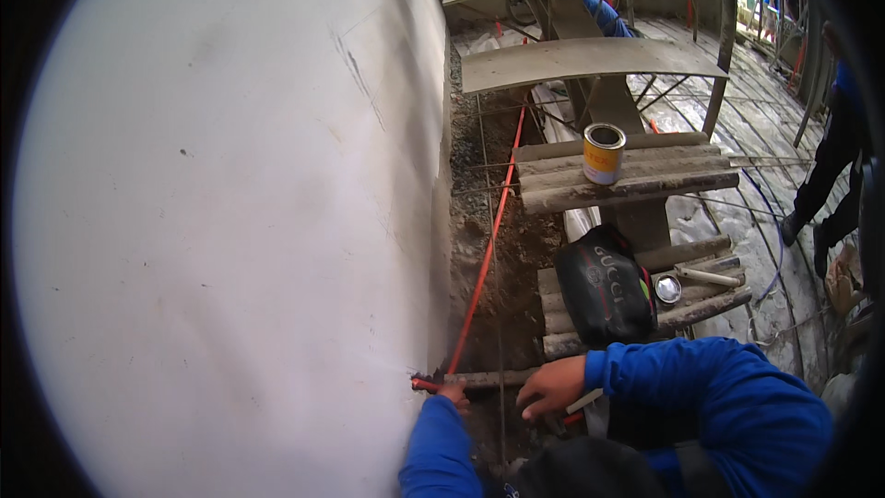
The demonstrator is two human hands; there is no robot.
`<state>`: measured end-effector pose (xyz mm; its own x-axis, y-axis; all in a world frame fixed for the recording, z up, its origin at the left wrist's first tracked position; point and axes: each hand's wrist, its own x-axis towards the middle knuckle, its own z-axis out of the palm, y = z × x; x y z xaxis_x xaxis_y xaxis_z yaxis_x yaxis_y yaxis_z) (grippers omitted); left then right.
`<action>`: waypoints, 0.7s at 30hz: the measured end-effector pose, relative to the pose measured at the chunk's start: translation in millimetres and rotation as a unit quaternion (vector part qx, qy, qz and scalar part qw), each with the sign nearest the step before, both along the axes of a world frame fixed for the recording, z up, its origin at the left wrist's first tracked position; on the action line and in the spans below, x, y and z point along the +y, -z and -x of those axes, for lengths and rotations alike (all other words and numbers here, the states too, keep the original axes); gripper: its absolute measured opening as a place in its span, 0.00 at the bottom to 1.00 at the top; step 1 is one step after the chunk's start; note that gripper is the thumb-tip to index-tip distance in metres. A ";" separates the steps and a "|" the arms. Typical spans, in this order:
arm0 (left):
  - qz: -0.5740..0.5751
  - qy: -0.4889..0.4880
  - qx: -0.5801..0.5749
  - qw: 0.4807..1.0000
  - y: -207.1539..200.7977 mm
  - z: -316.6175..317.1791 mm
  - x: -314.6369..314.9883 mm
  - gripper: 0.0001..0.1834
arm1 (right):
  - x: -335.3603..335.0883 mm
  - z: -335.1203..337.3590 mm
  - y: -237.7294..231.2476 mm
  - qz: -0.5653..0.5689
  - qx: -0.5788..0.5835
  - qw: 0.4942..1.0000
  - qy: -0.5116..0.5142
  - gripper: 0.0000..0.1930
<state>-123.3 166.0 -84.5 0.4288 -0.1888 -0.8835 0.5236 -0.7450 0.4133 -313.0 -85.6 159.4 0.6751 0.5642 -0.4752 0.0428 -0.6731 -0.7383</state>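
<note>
My left hand is low against the white wall, its fingers closed round a short orange pipe end at a broken, dark spot in the wall's edge. Just right of it, my right hand hangs palm down with bent fingers spread apart, and I see nothing held in it. Under its wrist show a pale stick-like piece and a bit of orange pipe. A round greyish bar spans between the hands. From near my left hand a long thin orange pipe runs away along the trench.
Stepped planks to the right hold a black bag, a small round silver tin and a pale tube. An open yellow-and-white can stands on higher planks. Rebar crosses the trench; a person stands far right.
</note>
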 end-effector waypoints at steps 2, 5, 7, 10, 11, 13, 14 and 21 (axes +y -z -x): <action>-0.054 0.257 -0.094 0.960 -28.9 -7.1 -11.8 0.33 | -16.4 15.9 9.9 0.061 -0.025 0.998 -0.001 0.31; -0.042 0.368 -0.189 0.909 -87.0 -13.0 -46.1 0.32 | -35.0 41.1 33.1 0.052 -0.066 0.996 0.039 0.30; 0.074 0.336 -0.303 0.889 -136.7 6.1 -62.7 0.33 | -45.1 49.4 52.8 0.031 -0.068 0.996 0.037 0.29; 0.224 0.294 -0.392 0.842 -216.1 61.9 -84.1 0.32 | -62.0 55.1 82.6 0.045 -0.028 0.999 0.009 0.30; 0.278 0.284 -0.385 0.833 -240.1 83.3 -89.3 0.31 | -67.8 54.7 90.0 0.079 -0.002 0.997 -0.012 0.29; 0.283 0.303 -0.386 0.824 -277.7 121.5 -99.6 0.28 | -84.0 54.2 99.6 0.009 -0.043 0.996 -0.072 0.28; 0.275 0.302 -0.385 0.828 -291.1 139.7 -98.0 0.23 | -91.3 51.5 101.5 -0.006 -0.050 0.997 -0.059 0.28; 0.196 0.401 -0.450 0.774 -279.6 149.3 -130.3 0.25 | -127.5 55.6 103.5 -0.010 -0.044 0.998 -0.035 0.28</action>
<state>-272.6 35.7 195.1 0.4442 -0.8900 -0.1027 -0.6729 -0.4071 0.6176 -368.6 -213.1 55.9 0.6730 0.6203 -0.4028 0.1550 -0.6508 -0.7432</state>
